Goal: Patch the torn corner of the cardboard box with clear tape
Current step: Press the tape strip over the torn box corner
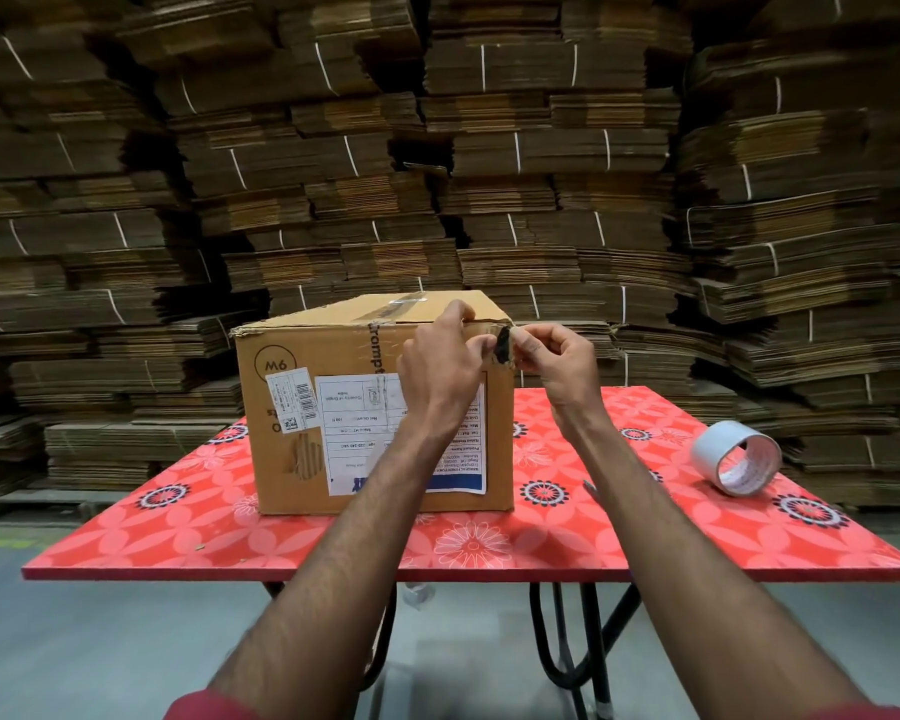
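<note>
Where its upper right corner is torn, the cardboard box (375, 407) stands on a red flowered table (489, 543), marked "M6" beside white printed labels (404, 433). A tape roll (738, 456) lies well apart to the right; flattened cartons (437, 148) tower behind. The left hand (442, 371) presses the corner while the right hand (557, 363) pinches a tape piece there.

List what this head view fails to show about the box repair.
- Torn corner, head view: mostly covered by the left hand and right hand, so the tear's extent is hidden.
- Clear tape on that corner: too transparent to tell whether any is stuck.
- White label on the cardboard box: print too small, partly behind the left wrist.
- Tape roll: loose end not visible.
</note>
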